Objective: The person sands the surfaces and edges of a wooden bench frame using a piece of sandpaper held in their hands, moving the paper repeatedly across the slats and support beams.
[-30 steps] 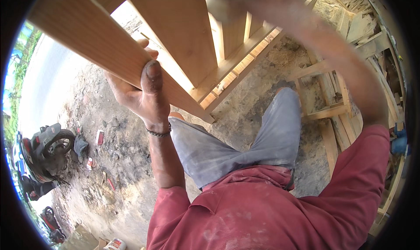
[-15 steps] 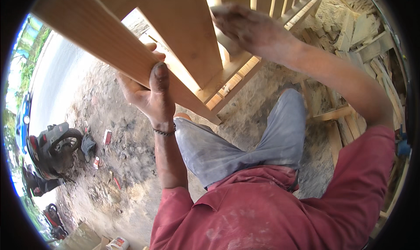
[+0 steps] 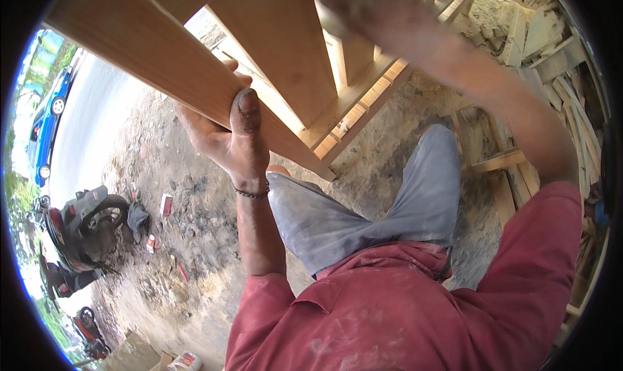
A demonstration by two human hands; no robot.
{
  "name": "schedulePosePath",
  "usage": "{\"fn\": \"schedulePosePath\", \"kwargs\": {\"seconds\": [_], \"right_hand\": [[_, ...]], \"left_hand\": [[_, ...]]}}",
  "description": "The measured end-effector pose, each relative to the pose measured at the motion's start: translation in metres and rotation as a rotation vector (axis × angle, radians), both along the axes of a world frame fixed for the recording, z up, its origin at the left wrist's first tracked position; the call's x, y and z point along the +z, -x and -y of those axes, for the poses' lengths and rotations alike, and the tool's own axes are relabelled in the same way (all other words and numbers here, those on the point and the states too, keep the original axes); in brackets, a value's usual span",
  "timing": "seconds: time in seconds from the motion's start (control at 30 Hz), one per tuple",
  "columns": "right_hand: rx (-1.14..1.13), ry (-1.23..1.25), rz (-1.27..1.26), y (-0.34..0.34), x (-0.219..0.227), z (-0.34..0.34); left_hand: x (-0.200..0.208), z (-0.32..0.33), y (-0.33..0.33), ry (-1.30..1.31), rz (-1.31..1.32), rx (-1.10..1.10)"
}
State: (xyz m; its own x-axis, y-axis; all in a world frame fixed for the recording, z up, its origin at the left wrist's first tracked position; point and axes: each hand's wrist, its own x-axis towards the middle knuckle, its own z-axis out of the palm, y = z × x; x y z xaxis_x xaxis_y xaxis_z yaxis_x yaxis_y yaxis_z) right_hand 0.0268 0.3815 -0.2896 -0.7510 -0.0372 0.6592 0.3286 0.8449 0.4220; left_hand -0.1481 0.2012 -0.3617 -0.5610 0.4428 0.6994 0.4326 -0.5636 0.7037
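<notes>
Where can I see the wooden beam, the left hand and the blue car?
Wooden beam [image 3: 170, 66]: head view, on its broad face.
Left hand [image 3: 232, 144]: head view, near the base of the thumb.
Blue car [image 3: 45, 133]: head view, on its side.

Your wooden beam [image 3: 162, 59], at the corner of the wooden frame [image 3: 347, 103], looks smooth and grained; your shirt [image 3: 383, 312] and trousers [image 3: 337, 234] are dusty, matt cloth, the ground [image 3: 201, 222] rough.
</notes>
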Motion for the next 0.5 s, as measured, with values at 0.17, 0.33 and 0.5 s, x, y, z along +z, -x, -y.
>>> {"fn": "schedulePosePath", "kwargs": {"seconds": [0.17, 0.33, 0.5], "right_hand": [[-0.116, -0.233, 0.284, -0.01, -0.013, -0.003], [-0.476, -0.687, 0.53, -0.012, 0.026, 0.02], [-0.308, -0.473, 0.435, -0.022, 0.056, 0.029]], "left_hand": [[0.007, -0.002, -0.011, -0.029, 0.058, -0.015], [0.002, -0.003, -0.007, -0.012, 0.04, -0.035], [0.006, 0.0, -0.012, -0.011, 0.1, -0.029]]}}
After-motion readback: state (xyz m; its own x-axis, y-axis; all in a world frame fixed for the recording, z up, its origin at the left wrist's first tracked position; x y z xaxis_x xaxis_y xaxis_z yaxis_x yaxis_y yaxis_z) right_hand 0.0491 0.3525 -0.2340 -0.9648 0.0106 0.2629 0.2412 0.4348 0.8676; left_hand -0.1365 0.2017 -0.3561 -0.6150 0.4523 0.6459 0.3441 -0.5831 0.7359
